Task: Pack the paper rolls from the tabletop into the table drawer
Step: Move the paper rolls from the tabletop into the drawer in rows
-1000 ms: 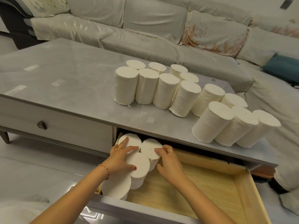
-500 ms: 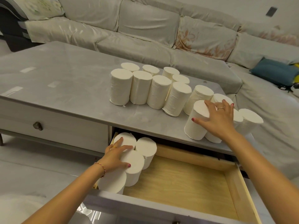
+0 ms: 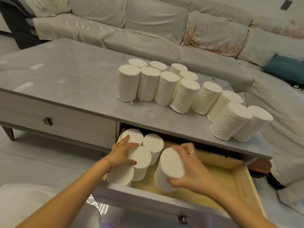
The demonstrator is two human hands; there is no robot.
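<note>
nearest, open drawer pulled out from under the counter, wooden bottom showing. inside at the left end, four paper rolls standing upright, packed touching each other. left hand resting flat on that cluster, fingers spread loosely over the tops, not closed around any one roll. just to the right, right hand wrapped round a fifth roll, thumb below and fingers behind its top, roll tilted and held inside the drawer, near the cluster but apart from it; slightly blurred. to the left, a shut drawer with a round knob. further back on the counter, a group of upright rolls in two rows, trailing off right toward the corner, the last two close to the edge. beyond, a pale covered sofa with a teal cushion at the right.
</note>
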